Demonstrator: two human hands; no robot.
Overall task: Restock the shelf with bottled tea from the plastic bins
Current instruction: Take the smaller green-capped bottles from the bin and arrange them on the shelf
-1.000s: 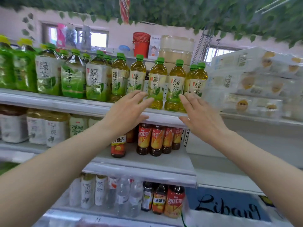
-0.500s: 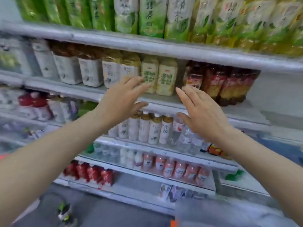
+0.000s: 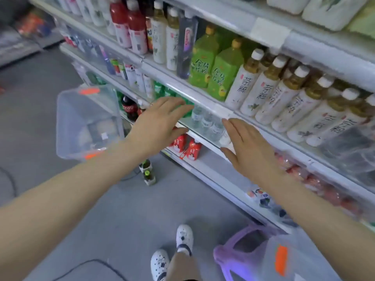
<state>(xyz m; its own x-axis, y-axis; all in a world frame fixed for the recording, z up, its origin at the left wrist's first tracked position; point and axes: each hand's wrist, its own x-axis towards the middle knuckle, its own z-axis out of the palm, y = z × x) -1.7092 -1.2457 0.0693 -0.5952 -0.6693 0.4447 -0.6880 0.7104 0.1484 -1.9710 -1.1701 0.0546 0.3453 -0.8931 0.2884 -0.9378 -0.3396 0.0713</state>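
**View drops from the top shelf toward the bins; both hands empty**

Nearest the camera, the person's white shoes (image 3: 178, 250) stand on the grey floor (image 3: 50, 110), and a purple stool (image 3: 235, 258) sits just to the right with a clear plastic bin (image 3: 284, 260), marked in orange, beside it at the frame's edge. What that bin holds cannot be made out.

A second ago the view was level with the top row of green tea; it has since swung down and left along the shelving, so the floor and the bins are now in sight. The left hand (image 3: 160, 122) and right hand (image 3: 247, 147) are in much the same pose as before: stretched forward, well apart, fingers straight and spread, holding nothing.

Beyond the left hand, a second clear plastic bin (image 3: 81, 122) stands on the floor against the shelving, with blurred contents. A single bottle (image 3: 147, 172) stands on the floor between that bin and the lowest shelf.

Farther off, the shelf (image 3: 203, 92) carries the tea already stocked: green-labelled bottles (image 3: 211, 63) and a row of white-labelled tea bottles (image 3: 284, 98) running right.

The downward turn suggests a placement is finished and the next step is likely fetching more bottles from a bin.
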